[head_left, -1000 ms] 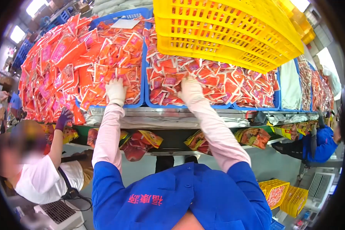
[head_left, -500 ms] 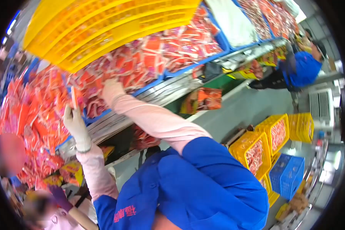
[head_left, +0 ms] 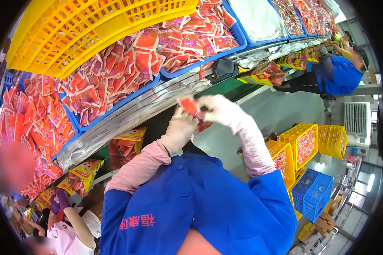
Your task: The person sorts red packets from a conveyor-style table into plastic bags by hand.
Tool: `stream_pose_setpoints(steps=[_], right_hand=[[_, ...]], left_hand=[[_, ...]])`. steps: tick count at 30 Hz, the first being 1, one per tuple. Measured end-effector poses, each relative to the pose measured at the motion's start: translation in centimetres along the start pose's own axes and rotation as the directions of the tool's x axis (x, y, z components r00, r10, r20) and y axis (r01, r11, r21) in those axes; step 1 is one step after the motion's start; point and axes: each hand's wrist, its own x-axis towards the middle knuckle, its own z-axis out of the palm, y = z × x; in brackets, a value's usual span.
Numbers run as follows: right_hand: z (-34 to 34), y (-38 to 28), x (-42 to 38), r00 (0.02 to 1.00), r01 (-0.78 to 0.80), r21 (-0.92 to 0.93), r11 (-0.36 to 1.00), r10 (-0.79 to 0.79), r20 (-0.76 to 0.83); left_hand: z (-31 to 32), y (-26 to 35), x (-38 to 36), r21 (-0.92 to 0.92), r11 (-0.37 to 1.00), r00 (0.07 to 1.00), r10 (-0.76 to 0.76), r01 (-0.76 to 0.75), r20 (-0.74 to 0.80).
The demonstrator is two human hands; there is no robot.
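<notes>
Both my hands wear pale gloves and meet in front of my chest, over the dark gap beside the crates. My left hand (head_left: pixel 181 129) is closed, fingers wrapped at the lower end of a small red sachet (head_left: pixel 188 106) that sticks up between the hands. My right hand (head_left: pixel 221 111) pinches at the sachet's right side. Another dark red packet (head_left: pixel 203 126) shows below the fingers, partly hidden. Beyond my hands stands a blue crate (head_left: pixel 115 108) heaped with red and white sachets (head_left: pixel 108 76).
A yellow crate (head_left: pixel 110 29) sits tilted over the sachets. Yellow-and-red bags (head_left: pixel 125 146) stand along the line. Stacked yellow crates (head_left: pixel 300 142) and a blue crate (head_left: pixel 312 193) are at right. Co-workers (head_left: pixel 338 74) work at far right and lower left.
My right hand has come out of the sachet heap and my left hand has moved right from the crate edge. They now meet at a sachet before my chest.
</notes>
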Motion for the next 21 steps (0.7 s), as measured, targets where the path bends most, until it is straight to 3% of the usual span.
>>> stream_pose_setpoints(steps=[1, 2, 3, 5, 7, 8, 9, 10, 12, 16, 18, 19, 20, 21], right_hand=[[1.7, 2.4, 0.8, 0.997, 0.068, -0.237, 0.969, -0.058, 0.051], [3.4, 4.3, 1.6, 0.989, 0.142, -0.455, 0.879, -0.102, 0.112], [4.8, 4.8, 2.6, 0.974, 0.129, -0.625, 0.770, 0.021, 0.227], [7.6, 4.2, 4.7, 0.869, 0.184, -0.845, 0.502, 0.318, 0.378], [11.2, 7.4, 6.4, 0.911, 0.122, -0.851, 0.511, 0.282, 0.300], [12.2, 7.6, 7.2, 0.922, 0.111, -0.845, 0.524, 0.262, 0.283], [13.9, 9.5, 8.4, 0.920, 0.023, -0.808, 0.589, 0.304, 0.248], [16.7, 15.9, 9.6, 0.967, 0.010, -0.726, 0.687, 0.177, 0.181], [16.0, 12.7, 11.0, 0.950, 0.086, -0.738, 0.669, 0.168, 0.263], [14.5, 3.4, 11.3, 0.845, 0.101, -0.763, 0.638, 0.350, 0.405], [15.4, 2.7, 11.1, 0.856, 0.043, -0.730, 0.682, 0.351, 0.379], [15.8, 0.4, 12.4, 0.859, 0.069, -0.736, 0.673, 0.335, 0.388], [16.3, -1.3, 12.3, 0.858, 0.030, -0.730, 0.683, 0.357, 0.370], [17.6, -3.3, 12.3, 0.857, -0.008, -0.723, 0.691, 0.377, 0.351]], left_hand=[[-1.0, -0.1, -0.3, 0.004, 1.000, 1.000, -0.005, 0.005, 0.003], [-3.0, -0.3, -0.9, 0.069, 0.994, 0.995, 0.084, -0.088, 0.060], [-4.2, -0.7, -1.6, 0.126, 0.975, 0.978, 0.167, -0.182, 0.122], [-3.3, -2.3, -3.0, 0.162, 0.968, 0.974, 0.168, -0.193, 0.153], [-3.3, -3.1, -3.9, 0.159, 0.969, 0.976, 0.170, -0.191, 0.136], [-3.1, -3.3, -4.1, 0.104, 0.976, 0.981, 0.192, -0.191, 0.004], [0.7, -3.6, -4.7, -0.060, 0.997, 0.985, 0.043, -0.053, -0.168], [4.0, -3.8, -5.5, -0.236, 0.970, 0.938, -0.138, 0.063, -0.317], [-1.6, -3.7, -6.6, 0.118, 0.982, 0.984, 0.160, -0.150, -0.076], [-2.3, -5.3, -8.6, 0.181, 0.981, 0.986, 0.098, -0.072, -0.137], [-3.1, -5.6, -9.4, 0.173, 0.981, 0.991, 0.103, -0.087, -0.085], [-1.5, -5.6, -9.8, 0.188, 0.980, 0.983, 0.096, -0.065, -0.159], [-1.8, -5.6, -9.8, 0.161, 0.982, 0.995, 0.095, -0.094, 0.000], [-2.0, -5.6, -10.3, 0.153, 0.980, 0.992, 0.121, -0.124, 0.032]])
